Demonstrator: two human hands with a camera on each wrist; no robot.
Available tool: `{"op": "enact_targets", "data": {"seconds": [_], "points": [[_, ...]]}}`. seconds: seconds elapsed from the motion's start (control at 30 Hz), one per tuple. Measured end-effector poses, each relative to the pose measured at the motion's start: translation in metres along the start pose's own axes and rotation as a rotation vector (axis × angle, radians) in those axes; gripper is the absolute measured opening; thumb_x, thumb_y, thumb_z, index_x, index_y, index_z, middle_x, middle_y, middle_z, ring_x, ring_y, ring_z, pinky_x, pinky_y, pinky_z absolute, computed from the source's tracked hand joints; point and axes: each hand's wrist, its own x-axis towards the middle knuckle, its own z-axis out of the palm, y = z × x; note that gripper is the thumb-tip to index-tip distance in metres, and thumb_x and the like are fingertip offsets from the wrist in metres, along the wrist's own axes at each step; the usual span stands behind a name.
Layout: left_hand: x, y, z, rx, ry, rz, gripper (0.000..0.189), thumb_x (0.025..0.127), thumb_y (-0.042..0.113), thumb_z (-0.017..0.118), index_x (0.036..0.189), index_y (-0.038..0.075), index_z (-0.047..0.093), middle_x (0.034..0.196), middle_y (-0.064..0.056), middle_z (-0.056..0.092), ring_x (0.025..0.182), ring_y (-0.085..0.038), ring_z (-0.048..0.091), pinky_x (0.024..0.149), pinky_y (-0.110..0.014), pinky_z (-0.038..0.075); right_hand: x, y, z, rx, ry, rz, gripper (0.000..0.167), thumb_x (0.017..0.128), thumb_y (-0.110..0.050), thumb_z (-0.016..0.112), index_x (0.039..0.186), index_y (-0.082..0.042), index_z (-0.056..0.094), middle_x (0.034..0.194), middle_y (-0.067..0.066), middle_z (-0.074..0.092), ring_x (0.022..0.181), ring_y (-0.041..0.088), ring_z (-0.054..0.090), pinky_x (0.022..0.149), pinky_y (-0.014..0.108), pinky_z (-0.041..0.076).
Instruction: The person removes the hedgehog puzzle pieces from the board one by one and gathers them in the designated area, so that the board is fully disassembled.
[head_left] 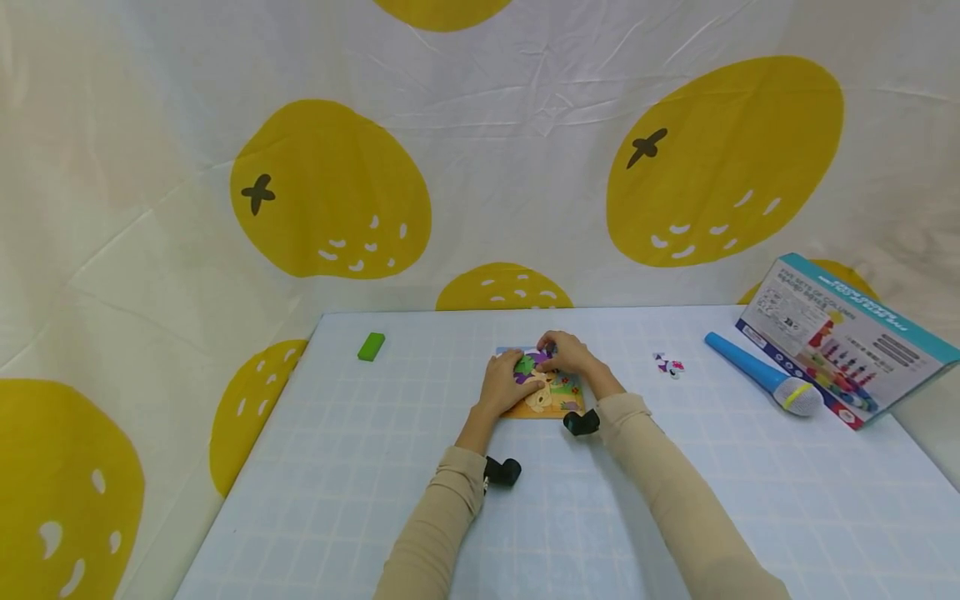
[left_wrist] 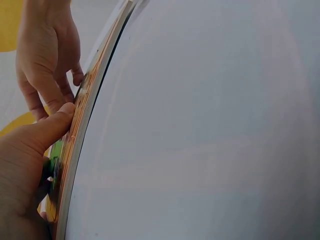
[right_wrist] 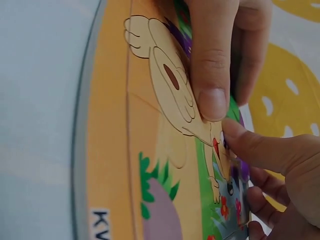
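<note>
A colourful picture puzzle board (head_left: pixel 562 408) with an orange border lies on the table, and both hands are over it. My left hand (head_left: pixel 504 385) rests on its left side, thumb and fingers spread across the picture near a green and purple part. Its thumb (right_wrist: pixel 212 102) lies on the picture beside a cream cartoon animal (right_wrist: pixel 170 85). At the upper right of the board, my right hand (head_left: pixel 568 353) has curled fingers and seems to pinch a puzzle piece (right_wrist: pixel 243 202) by its edge. The fingers hide most of that piece.
Loose small puzzle pieces (head_left: pixel 670 365) lie right of the board. A green block (head_left: pixel 371 347) is at the back left. A blue toy microphone (head_left: pixel 761 373) lies before a tilted cardboard box (head_left: pixel 840 342) at the right. A patterned curtain (head_left: pixel 517 167) hangs behind the table.
</note>
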Motion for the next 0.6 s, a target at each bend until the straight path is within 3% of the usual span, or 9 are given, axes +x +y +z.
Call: {"op": "enact_targets", "data": {"seconds": [0.23,0.47,0.6], "points": [[-0.001,-0.001,0.001,-0.020,0.012,-0.001,0.069,0.081,0.038,0.072,0.132,-0.002,0.049,0.133,-0.017,0.053,0.127,-0.031,0.045,0.112,-0.052,0.022,-0.003,0.003,0.004,0.036,0.076,-0.037,0.045,0.079,-0.015,0.075,0.116,0.006,0.059,0.102,0.020,0.060,0.093,0.032,0.056,0.084,0.045,0.047],[0.000,-0.001,0.001,-0.043,0.018,-0.017,0.072,0.080,0.037,0.073,0.135,-0.002,0.045,0.133,-0.018,0.052,0.125,-0.033,0.046,0.112,-0.051,0.022,-0.003,0.010,0.006,0.172,0.148,-0.074,0.026,0.084,-0.011,0.070,0.104,0.005,0.066,0.089,0.016,0.065,0.081,0.024,0.058,0.073,0.035,0.049],[0.000,-0.001,0.001,-0.043,0.015,-0.026,0.073,0.080,0.036,0.073,0.135,-0.001,0.045,0.133,-0.017,0.051,0.125,-0.033,0.046,0.112,-0.051,0.021,-0.005,0.012,0.006,0.269,0.151,-0.071,0.019,0.087,-0.008,0.066,0.101,0.005,0.067,0.087,0.016,0.067,0.078,0.023,0.061,0.071,0.032,0.049]]}}
